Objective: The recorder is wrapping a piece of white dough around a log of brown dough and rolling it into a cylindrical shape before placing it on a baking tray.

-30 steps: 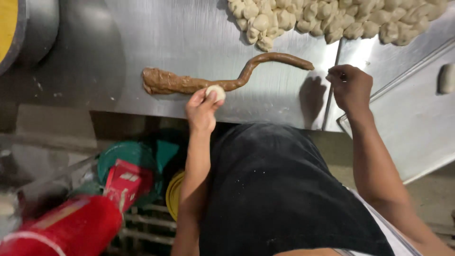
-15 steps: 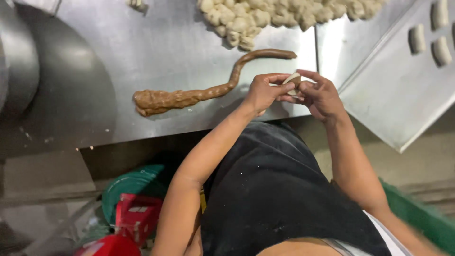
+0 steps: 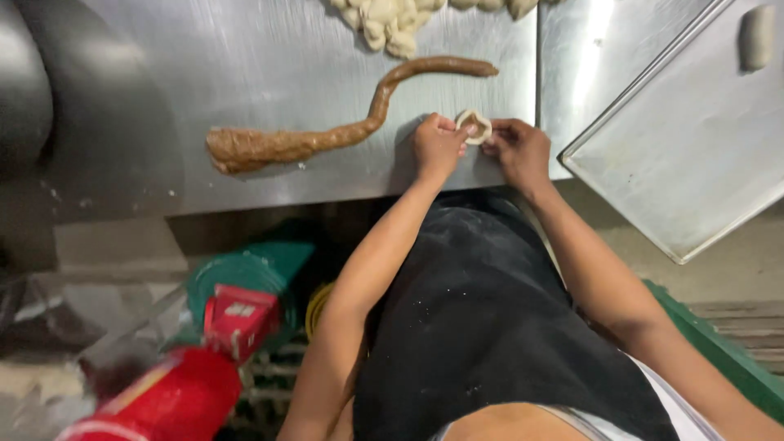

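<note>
My left hand and my right hand together pinch a small pale dough piece, cupped open between the fingertips, just above the steel table's front edge. A long brown rope of filling lies on the steel table to the left of my hands, thick at its left end and curving up to the right. A heap of pale dough pieces sits at the table's far edge.
A tilted metal tray lies at the right with one shaped dough piece on it. Below the table are a green tub, a red container and a red box. I wear a black apron.
My left hand carried the dough piece from beside the filling rope over to my right hand. Both hands now hold it together, and the piece looks opened into a cup.
</note>
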